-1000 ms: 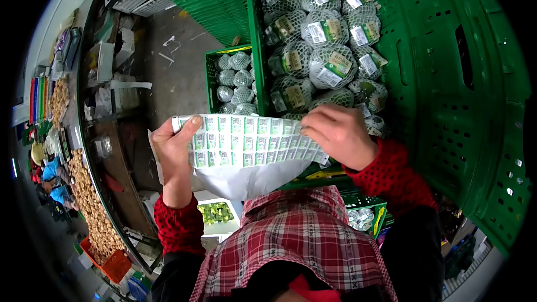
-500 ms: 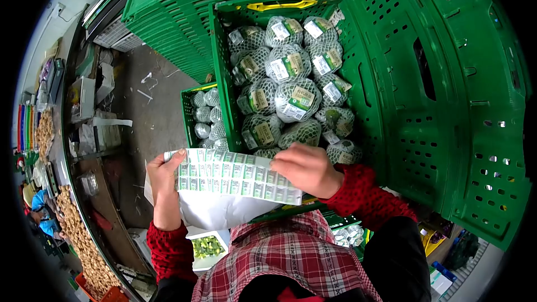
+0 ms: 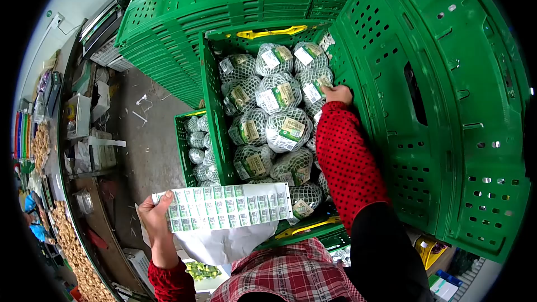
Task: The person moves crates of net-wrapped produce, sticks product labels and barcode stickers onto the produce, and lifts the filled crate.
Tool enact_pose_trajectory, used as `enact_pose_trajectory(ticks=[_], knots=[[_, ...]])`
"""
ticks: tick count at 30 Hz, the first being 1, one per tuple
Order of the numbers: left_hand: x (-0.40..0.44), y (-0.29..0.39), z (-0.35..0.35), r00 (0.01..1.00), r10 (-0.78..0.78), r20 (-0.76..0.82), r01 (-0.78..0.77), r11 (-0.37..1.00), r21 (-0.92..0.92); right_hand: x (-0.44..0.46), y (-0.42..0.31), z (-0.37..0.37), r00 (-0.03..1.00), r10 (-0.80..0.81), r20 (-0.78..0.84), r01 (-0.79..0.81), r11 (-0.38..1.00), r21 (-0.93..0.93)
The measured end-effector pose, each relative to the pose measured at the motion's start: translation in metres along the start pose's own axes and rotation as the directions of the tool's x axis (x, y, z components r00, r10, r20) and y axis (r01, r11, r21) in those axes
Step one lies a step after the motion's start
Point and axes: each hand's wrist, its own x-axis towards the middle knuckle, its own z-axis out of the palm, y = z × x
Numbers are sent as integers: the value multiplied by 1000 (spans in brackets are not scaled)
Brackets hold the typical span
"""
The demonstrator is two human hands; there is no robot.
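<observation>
My left hand (image 3: pixel 156 215) pinches the left end of a white sheet of small green-and-white stickers (image 3: pixel 229 207), held up in front of the crate's near edge. Below it hangs plain white backing paper (image 3: pixel 224 243). My right hand (image 3: pixel 339 95) reaches into the green crate (image 3: pixel 210 98), its fingers bunched against the label of a net-wrapped round package (image 3: pixel 313 85) on the right side. Whatever its fingertips hold, if anything, is too small to see. Several similar packages in white foam net, such as one near the middle (image 3: pixel 278 94), carry green, brown and white labels.
Folded green crates (image 3: pixel 168 39) are stacked behind, and a large green crate wall (image 3: pixel 414 106) stands at the right. A lower crate (image 3: pixel 182 151) of net-wrapped pieces sits at the left. Shelving (image 3: pixel 84 190) lines the far left, beside the floor (image 3: pixel 140 145) with paper scraps.
My right hand has left the sticker sheet's right end and moved forward to a package on the crate's right side. The left hand still holds the sheet, now slightly lower in view.
</observation>
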Motion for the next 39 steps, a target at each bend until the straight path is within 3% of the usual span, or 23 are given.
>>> enact_pose_trajectory(ticks=[1,3,5,7,10,11,12,13,17,18,19,21,22,24,25,27,29,31,32,33,34,37,39], knots=[[-2,2,-2,1000,5,1,-5,1000,-10,3,2,-5,995,-90,52,96,985,-140],[-5,4,2,999,18,-36,-18,1000,-22,0,-9,1,964,-244,-109,264,931,251],[-8,6,4,999,13,-30,-14,999,-47,19,-44,9,996,-80,-26,76,717,693],[-12,7,9,998,-25,-58,29,996,79,51,-72,29,998,25,-62,33,619,784],[-18,1,12,998,-24,-55,29,995,91,83,-85,62,977,-105,-186,195,793,578],[-18,-2,11,999,-19,-37,22,995,99,77,-93,53,966,-200,-163,230,954,192],[-18,-5,10,999,19,-26,-16,992,124,72,-101,46,954,-280,-104,251,941,-228],[-17,-7,7,999,6,-33,-2,991,133,72,-101,44,932,-360,-43,322,876,-358],[-19,-5,0,998,-6,-58,12,994,105,67,-116,20,928,-366,-77,301,854,-425],[-20,-4,0,997,-3,-71,8,998,68,57,-126,25,972,-235,-4,234,968,95],[-19,-1,0,996,2,-85,1,999,35,50,-134,35,979,-152,136,47,815,578],[-22,8,1,996,-30,-80,32,999,26,46,-143,72,951,-65,304,-176,694,698],[-23,11,1,997,-10,-76,14,999,42,39,-152,81,959,-20,281,-188,699,690],[-25,10,0,997,10,-80,-7,999,48,52,-147,110,979,-152,135,125,974,191],[-28,10,-1,996,-2,-91,8,998,57,44,-159,96,956,-245,163,265,957,-115],[-33,14,-4,996,3,-88,7,994,113,40,-164,95,936,-343,80,352,900,-259],[-34,13,-8,997,-5,-82,15,992,122,32,-170,62,928,-341,151,372,875,-309],[-33,11,-12,995,35,-95,-30,998,61,50,-144,56,862,-443,247,492,848,-197],[-33,11,-15,995,44,-93,-39,998,53,46,-125,51,845,-489,215,476,872,112],[-33,11,-17,995,39,-91,-35,998,44,37,-113,44,871,-332,363,217,921,323],[-33,11,-19,995,37,-88,-34,999,34,-13,-133,-8,806,-92,585,-305,782,543],[-32,10,-19,998,28,-58,-28,1000,11,-66,-83,-14,752,-137,644,-546,418,726],[-32,16,-15,999,14,-49,-13,999,31,-92,-83,-11,814,-20,581,-539,345,768]])
